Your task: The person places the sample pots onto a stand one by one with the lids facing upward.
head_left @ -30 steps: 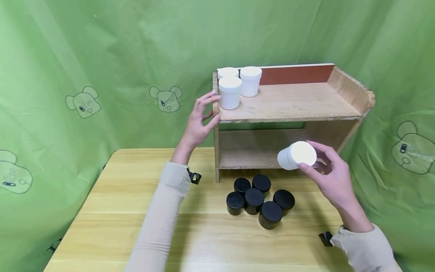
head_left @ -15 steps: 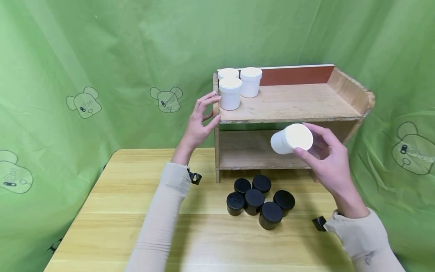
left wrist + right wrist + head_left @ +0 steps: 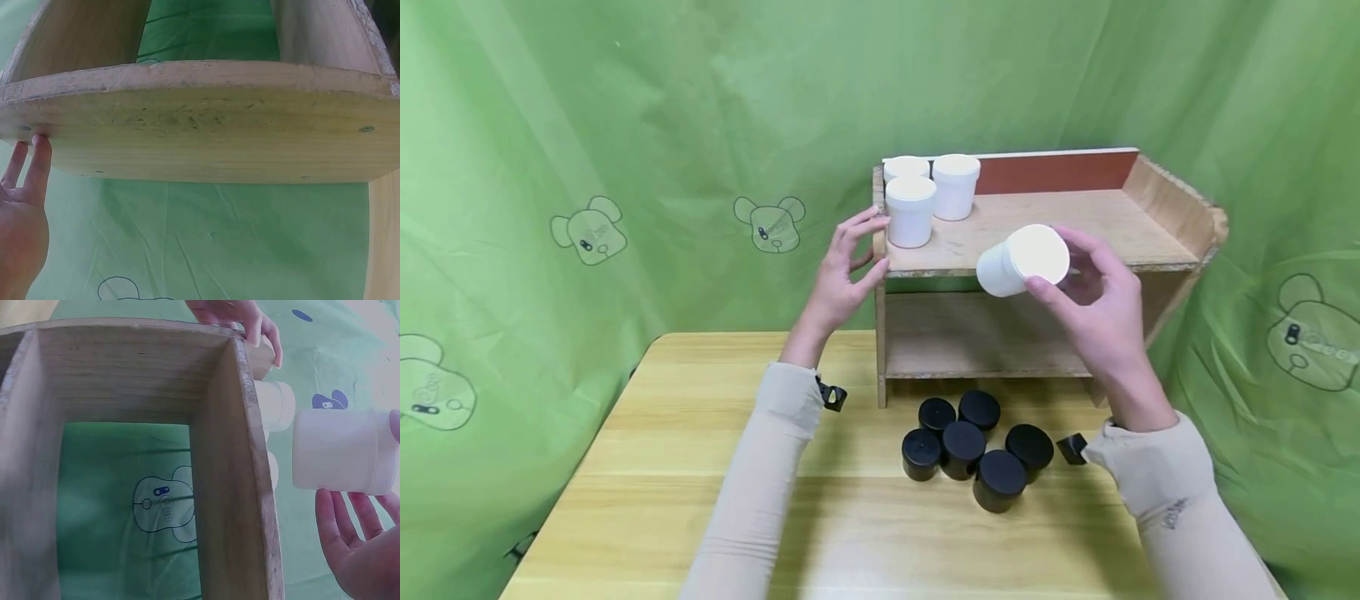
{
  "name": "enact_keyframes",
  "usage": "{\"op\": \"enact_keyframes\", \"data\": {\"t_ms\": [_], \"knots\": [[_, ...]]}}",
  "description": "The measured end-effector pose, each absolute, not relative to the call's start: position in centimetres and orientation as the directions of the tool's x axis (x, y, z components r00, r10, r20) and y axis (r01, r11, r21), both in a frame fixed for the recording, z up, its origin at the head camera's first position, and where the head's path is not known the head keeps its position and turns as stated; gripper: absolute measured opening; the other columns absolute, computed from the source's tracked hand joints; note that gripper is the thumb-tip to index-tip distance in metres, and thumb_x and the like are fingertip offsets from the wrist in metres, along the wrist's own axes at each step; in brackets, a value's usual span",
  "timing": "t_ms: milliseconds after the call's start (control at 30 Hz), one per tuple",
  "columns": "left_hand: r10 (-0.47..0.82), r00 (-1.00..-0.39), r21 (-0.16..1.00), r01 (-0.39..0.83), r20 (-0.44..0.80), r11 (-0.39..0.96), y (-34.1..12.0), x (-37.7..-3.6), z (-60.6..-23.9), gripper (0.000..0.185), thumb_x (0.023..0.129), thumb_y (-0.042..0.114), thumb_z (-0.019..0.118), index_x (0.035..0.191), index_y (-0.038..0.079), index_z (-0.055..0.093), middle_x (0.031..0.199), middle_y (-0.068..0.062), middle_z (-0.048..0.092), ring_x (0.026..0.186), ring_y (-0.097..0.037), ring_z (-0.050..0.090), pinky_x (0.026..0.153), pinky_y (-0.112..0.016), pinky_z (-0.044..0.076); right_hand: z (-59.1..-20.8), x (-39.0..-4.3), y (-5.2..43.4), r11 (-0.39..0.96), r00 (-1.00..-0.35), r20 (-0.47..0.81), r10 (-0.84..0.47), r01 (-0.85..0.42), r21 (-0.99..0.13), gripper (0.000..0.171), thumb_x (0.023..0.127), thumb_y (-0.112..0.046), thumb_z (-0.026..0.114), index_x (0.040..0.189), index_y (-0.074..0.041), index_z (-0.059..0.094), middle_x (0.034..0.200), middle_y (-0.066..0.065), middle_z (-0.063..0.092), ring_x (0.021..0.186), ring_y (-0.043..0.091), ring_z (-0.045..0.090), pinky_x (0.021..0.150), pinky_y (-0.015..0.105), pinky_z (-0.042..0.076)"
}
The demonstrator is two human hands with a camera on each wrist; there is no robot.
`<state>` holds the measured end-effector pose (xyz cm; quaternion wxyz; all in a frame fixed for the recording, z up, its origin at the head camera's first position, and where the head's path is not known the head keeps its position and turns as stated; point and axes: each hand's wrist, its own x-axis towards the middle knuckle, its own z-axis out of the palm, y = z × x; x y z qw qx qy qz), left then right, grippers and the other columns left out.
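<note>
My right hand (image 3: 1101, 312) holds a white lidded jar (image 3: 1006, 268) between thumb and fingers, tilted with its lid towards me. It overlaps the front edge of the upper shelf in the head view; the right wrist view shows the jar (image 3: 334, 450) lying sideways over the fingers. My left hand (image 3: 841, 275) grips the left side panel of a wooden shelf unit (image 3: 1037, 221), thumb at the front and fingers on the panel's edge. Close to those fingers, three white jars (image 3: 910, 218) stand grouped in the upper board's left corner, one partly hidden behind another.
Several black lidded jars (image 3: 962, 450) stand in a cluster on the wooden table (image 3: 715, 433), in front of the unit. The unit has a lower board (image 3: 955, 333) and a raised right side panel (image 3: 1176, 204). A green curtain (image 3: 662, 125) hangs behind and around.
My right hand has raised the white jar and carried it left, from before the lower compartment to the upper board's front edge. The left hand keeps its grip on the side panel.
</note>
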<state>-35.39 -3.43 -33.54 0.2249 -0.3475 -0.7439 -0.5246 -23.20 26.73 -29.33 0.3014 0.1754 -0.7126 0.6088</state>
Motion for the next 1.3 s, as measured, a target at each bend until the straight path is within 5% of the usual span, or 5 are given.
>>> {"op": "enact_keyframes", "data": {"t_ms": [733, 1300], "knots": [[0.279, -0.658, 0.629, 0.752, 0.700, 0.197, -3.3, -35.5, -33.8, 0.053, 0.098, 0.015, 0.065, 0.149, 0.017, 0.049, 0.165, -0.001, 0.034, 0.151, -0.026, 0.038, 0.115, -0.047, 0.052, -26.2, -29.5, 24.6, 0.311, -0.799, 0.589, 0.121, -0.533, -0.787, 0.057, 0.087, -0.019, 0.083, 0.140, -0.016, 0.062, 0.129, -0.007, 0.061, 0.113, 0.014, 0.058, 0.090, 0.017, 0.057], [0.276, -0.649, 0.619, 0.760, 0.709, 0.197, -3.4, -35.5, -33.7, 0.053, 0.098, 0.016, 0.065, 0.149, 0.017, 0.050, 0.165, 0.000, 0.034, 0.150, -0.025, 0.038, 0.114, -0.048, 0.052, -25.7, -33.6, 23.8, 0.321, -0.793, 0.590, 0.151, -0.525, -0.788, 0.061, 0.087, -0.023, 0.082, 0.143, -0.012, 0.060, 0.119, -0.010, 0.061, 0.106, 0.008, 0.057, 0.087, 0.019, 0.056]]}}
